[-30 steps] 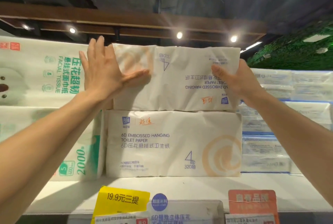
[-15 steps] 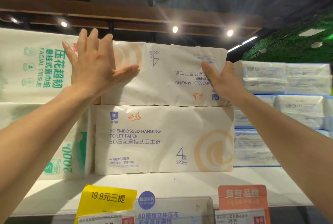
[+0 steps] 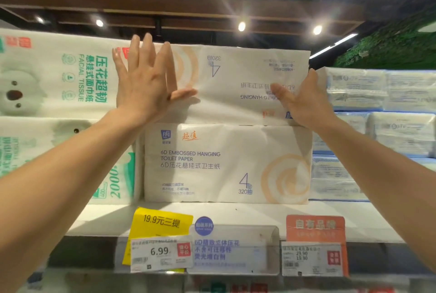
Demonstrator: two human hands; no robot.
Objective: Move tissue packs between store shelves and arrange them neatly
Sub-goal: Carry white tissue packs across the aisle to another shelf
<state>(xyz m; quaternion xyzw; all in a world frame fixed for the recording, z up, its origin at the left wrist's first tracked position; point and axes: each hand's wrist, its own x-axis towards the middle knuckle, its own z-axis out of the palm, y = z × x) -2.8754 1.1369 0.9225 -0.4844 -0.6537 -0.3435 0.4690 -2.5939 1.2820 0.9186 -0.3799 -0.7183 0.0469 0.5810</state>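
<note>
An upper white plastic-wrapped pack of toilet paper (image 3: 236,85) lies long and flat on top of another one just like it. It is upside down: its blue writing and big 4 read the wrong way up, and its pale orange swirl is at the left end. The lower white pack (image 3: 226,165) sits the right way up on the white shelf (image 3: 236,212), swirl at the right. Their right ends nearly line up.

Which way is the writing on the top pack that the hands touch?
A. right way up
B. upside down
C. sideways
B: on the top pack the big 4 and the words read upside down, unlike on the pack under it.
</note>
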